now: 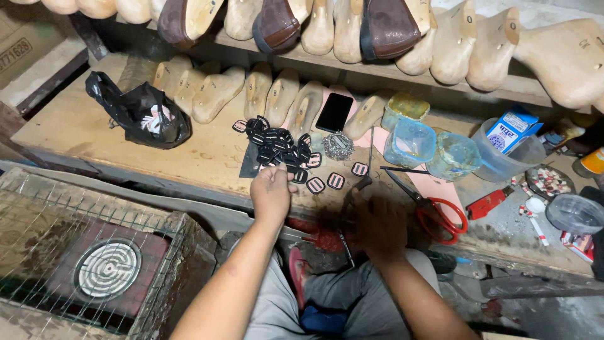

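Note:
My left hand (pixel 272 191) reaches onto the wooden bench (pixel 207 154), fingers closed on one small black patch at the near edge of a pile of black patches (pixel 277 146). A few loose patches with pale rims (pixel 326 182) lie just to its right. My right hand (pixel 377 221) rests at the bench's front edge, gripping a dark metal tool (pixel 353 195) whose tip points up toward the patches. Red-handled scissors (pixel 434 211) lie right of that hand.
Wooden shoe lasts (pixel 217 93) line the back of the bench and the shelf above. A black plastic bag (pixel 141 113), a phone (pixel 334 112), clear tubs (pixel 410 143), a blue carton (pixel 511 129) and a wire cage (pixel 94 264) surround the spot.

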